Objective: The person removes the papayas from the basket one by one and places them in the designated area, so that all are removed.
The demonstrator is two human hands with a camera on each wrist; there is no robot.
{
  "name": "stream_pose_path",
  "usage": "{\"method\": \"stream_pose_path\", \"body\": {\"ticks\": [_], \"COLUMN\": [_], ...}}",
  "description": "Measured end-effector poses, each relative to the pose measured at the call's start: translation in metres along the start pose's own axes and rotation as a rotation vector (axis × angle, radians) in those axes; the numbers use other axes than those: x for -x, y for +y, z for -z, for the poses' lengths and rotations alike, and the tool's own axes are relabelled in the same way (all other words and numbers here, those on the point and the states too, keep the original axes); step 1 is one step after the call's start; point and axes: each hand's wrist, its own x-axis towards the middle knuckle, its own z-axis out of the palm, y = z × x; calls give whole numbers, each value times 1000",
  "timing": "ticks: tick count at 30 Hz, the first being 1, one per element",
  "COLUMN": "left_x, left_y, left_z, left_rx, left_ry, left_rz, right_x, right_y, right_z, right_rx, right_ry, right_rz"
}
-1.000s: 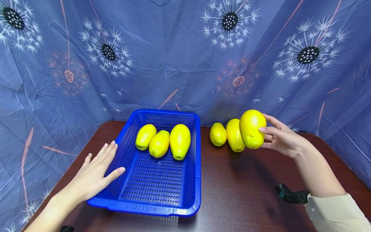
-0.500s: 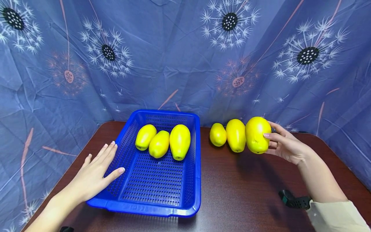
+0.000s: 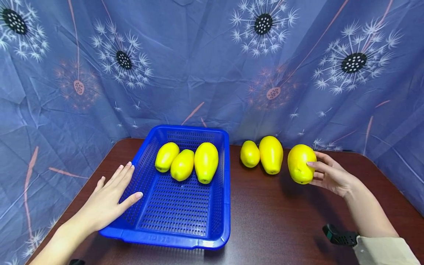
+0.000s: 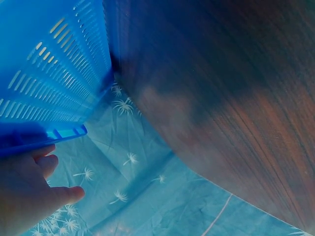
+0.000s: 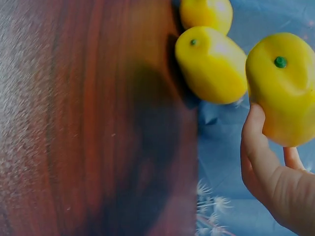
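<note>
My right hand (image 3: 334,180) grips a large yellow papaya (image 3: 300,164) from its right side, thumb in front and fingers round the back. It appears held just above the table, its shadow falling below and to the right. The right wrist view shows a green stem nub on this papaya (image 5: 283,88). Two more papayas, a smaller one (image 3: 250,154) and a longer one (image 3: 271,155), lie just left of it. With fingers straight and spread, my left hand (image 3: 107,198) rests at the left rim of a blue basket (image 3: 226,206).
Three yellow papayas (image 3: 206,162) lie together in the back half of the basket. Dark brown wood makes up the tabletop (image 3: 265,221). A blue curtain (image 3: 198,66) with dandelion prints hangs right behind the table edge.
My right hand has carried the papaya rightward and down, away from the two on the table, uncovering the longer one. The left hand and basket have not moved.
</note>
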Motion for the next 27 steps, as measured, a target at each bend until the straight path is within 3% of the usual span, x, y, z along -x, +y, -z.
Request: {"method": "stream_pose_path", "body": {"ticks": [8, 19, 27], "left_x": [2, 3, 2], "left_y": [2, 0, 1], "left_z": [0, -1, 0], "left_rx": [5, 3, -5], "left_ry": [-4, -2, 6], "left_rz": [1, 9, 1], "right_x": [-5, -18, -25], "right_y": [13, 29, 32], "right_z": [7, 14, 18], "right_rx": [29, 186, 266], "right_ry": [82, 230, 278], "right_rz": [-64, -145, -195]}}
